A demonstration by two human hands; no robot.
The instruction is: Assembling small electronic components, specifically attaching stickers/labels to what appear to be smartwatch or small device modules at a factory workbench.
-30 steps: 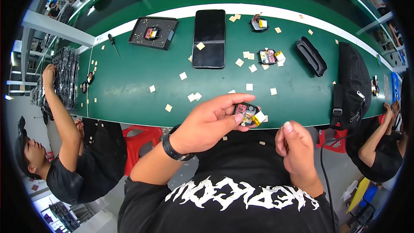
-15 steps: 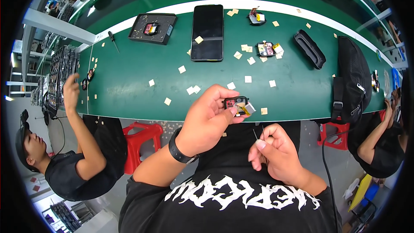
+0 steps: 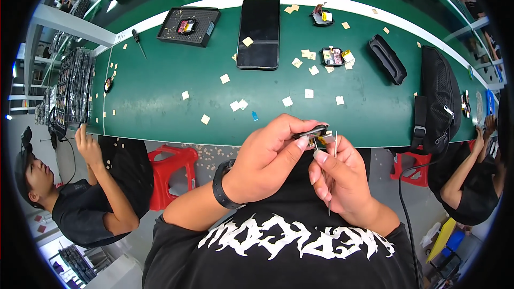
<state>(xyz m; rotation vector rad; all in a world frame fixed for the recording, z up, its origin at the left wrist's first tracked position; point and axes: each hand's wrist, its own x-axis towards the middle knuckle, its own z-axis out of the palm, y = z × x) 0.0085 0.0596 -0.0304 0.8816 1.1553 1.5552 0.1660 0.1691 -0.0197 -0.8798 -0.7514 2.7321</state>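
Between its thumb and fingers, my left hand (image 3: 267, 163) grips a small black electronic device (image 3: 312, 132), tilted up over the table's front edge. Its circuit side is turned mostly out of sight; some yellow and silver show at its right end. My right hand (image 3: 342, 174) is closed on thin metal tweezers (image 3: 329, 203), their two prongs pointing up beside the device. Whether the tips touch it cannot be made out. On the green table (image 3: 166, 96) just beyond my left hand lies a small blue piece (image 3: 255, 116).
Cream square pads (image 3: 225, 78) are scattered about. Farther off stand a black tray (image 3: 202, 37) holding a device, a phone (image 3: 258, 32), a screwdriver (image 3: 138, 42), and open devices (image 3: 333, 56). A black case (image 3: 386, 60) and bag (image 3: 441, 96) lie right. A co-worker (image 3: 80, 198) sits left.
My left hand has tilted the device and moved it slightly right and down. My right hand has raised the tweezers up to it. The blue piece now shows on the table.
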